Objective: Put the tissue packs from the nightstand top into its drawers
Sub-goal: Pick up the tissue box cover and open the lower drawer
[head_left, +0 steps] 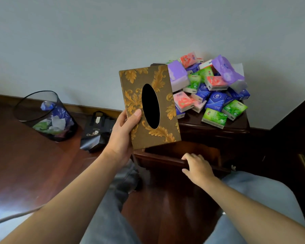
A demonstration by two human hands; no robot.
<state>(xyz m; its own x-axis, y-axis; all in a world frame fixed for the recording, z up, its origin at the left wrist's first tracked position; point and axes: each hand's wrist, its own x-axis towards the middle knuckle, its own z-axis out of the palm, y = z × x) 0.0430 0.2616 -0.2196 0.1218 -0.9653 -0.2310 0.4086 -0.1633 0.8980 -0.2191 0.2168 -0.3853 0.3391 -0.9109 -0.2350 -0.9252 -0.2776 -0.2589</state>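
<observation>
I see left hand gripping the tissue box aloft, thumb on top | right hand — fingers curled over open drawer front | tissue packs — heaped on the nightstand top

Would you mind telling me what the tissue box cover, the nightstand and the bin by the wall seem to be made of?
Tissue box cover: probably a stiff board wrapped in brown textured covering, with raised gold leaf patterns. Nightstand: dark wood, apparently glossy, with a moulded edge. Bin: looks like fine black mesh, since its rubbish shows through the wall.
</observation>
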